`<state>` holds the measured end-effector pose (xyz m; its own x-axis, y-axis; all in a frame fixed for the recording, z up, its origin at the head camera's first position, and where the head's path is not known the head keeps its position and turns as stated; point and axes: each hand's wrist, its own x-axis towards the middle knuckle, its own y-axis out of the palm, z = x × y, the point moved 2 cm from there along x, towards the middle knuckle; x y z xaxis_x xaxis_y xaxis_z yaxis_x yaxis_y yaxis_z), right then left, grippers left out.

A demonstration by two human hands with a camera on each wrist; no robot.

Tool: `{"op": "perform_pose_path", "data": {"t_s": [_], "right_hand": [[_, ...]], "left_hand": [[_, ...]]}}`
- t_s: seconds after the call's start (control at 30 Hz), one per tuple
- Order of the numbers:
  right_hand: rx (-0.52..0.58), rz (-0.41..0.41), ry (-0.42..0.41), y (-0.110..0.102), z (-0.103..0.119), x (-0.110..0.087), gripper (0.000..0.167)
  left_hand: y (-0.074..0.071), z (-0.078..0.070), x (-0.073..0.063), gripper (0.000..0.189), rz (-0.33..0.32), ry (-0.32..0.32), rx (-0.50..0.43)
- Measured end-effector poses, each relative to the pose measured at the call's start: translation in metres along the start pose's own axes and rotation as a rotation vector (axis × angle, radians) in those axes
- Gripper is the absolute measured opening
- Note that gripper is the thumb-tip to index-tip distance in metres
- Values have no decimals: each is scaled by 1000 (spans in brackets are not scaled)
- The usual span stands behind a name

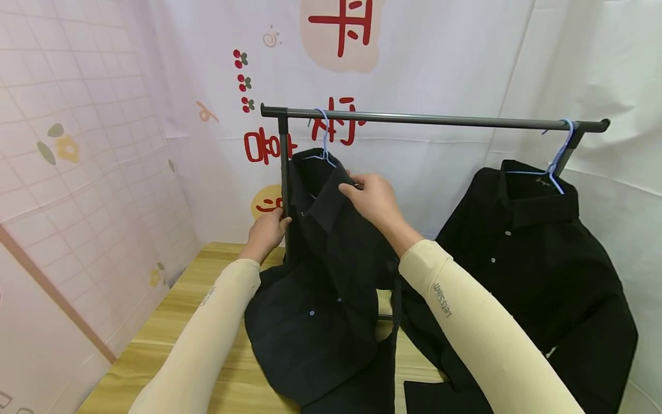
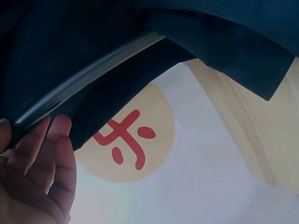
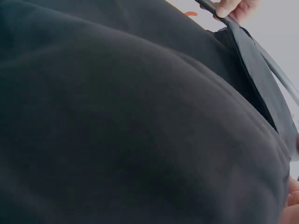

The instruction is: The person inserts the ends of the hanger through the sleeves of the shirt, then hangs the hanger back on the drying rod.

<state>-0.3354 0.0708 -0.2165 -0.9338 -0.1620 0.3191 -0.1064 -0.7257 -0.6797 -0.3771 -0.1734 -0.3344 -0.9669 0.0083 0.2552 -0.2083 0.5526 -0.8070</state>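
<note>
A black button-up shirt (image 1: 320, 287) hangs at the left end of a dark metal clothes rack (image 1: 429, 119) from a light blue hanger (image 1: 325, 138). My right hand (image 1: 376, 201) pinches this shirt at the shoulder beside the collar (image 1: 331, 201), thumb toward me. My left hand (image 1: 266, 233) grips the rack's left post (image 1: 283, 167) between thumb and fingers, at the shirt's left edge. In the left wrist view, the fingers (image 2: 63, 158) lie against the post (image 2: 84, 81), with dark cloth around it. Cloth fills most of the right wrist view.
Another black shirt (image 1: 558, 253) hangs at the rack's right end on a light blue hanger (image 1: 561, 152). Underneath is a wood-grain table (image 1: 207, 299). A white printed cloth (image 1: 439, 57) hangs behind, and a gridded one (image 1: 77, 115) at the left.
</note>
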Motion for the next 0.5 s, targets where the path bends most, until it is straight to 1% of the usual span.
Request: {"op": "perform_pose_path", "data": {"t_s": [0.2, 0.27, 0.5], "right_hand": [[46, -13, 58, -14, -16, -6, 49], [42, -22, 80, -20, -24, -8, 52], [14, -65, 114, -42, -67, -17, 52]], "left_hand": [[0, 2, -1, 27, -4, -11, -12], [1, 2, -2, 27, -6, -9, -13], [1, 0, -3, 26, -14, -16, -18]]}}
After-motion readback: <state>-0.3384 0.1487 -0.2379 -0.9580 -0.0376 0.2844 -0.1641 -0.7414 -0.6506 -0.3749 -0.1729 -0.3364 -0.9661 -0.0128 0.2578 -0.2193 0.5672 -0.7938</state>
